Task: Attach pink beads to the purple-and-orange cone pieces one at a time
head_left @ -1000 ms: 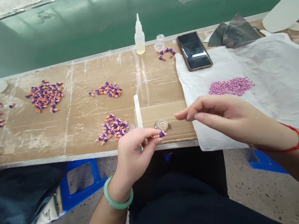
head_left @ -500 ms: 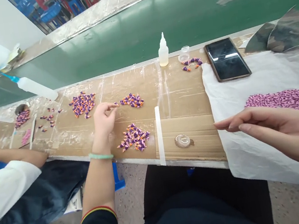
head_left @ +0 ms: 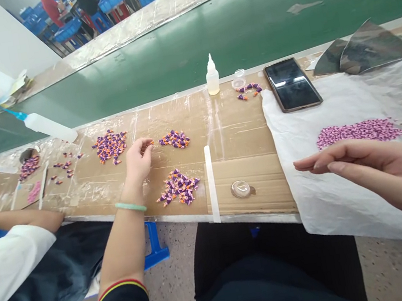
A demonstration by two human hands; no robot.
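My left hand [head_left: 139, 159] is pinched on a small purple-and-orange piece [head_left: 152, 142], of which only an orange tip shows at the fingertips. Just right of it lies a small pile of purple-and-orange pieces [head_left: 175, 139]. Nearer the table edge is a second pile, purple, pink and orange [head_left: 178, 187]. My right hand [head_left: 374, 163] hovers over the white cloth [head_left: 319, 203], fingers stretched and thumb apart, nothing visible in it. Beyond it on the cloth are many tiny pink pieces [head_left: 360, 132]. A small round dish of clear liquid or glue [head_left: 240, 188] sits on the cardboard between my hands.
A small dropper bottle [head_left: 212, 78], a phone [head_left: 293, 84] and a ring of pieces [head_left: 252, 89] stand toward the back. A larger pile [head_left: 110, 146] and a big white bottle [head_left: 50, 127] lie left. A co-worker's arm [head_left: 21, 218] rests at the left edge.
My left hand has drawn slightly left, away from the small pile, with the piece at its fingertips. The view has shifted a little; my right hand keeps its pose.
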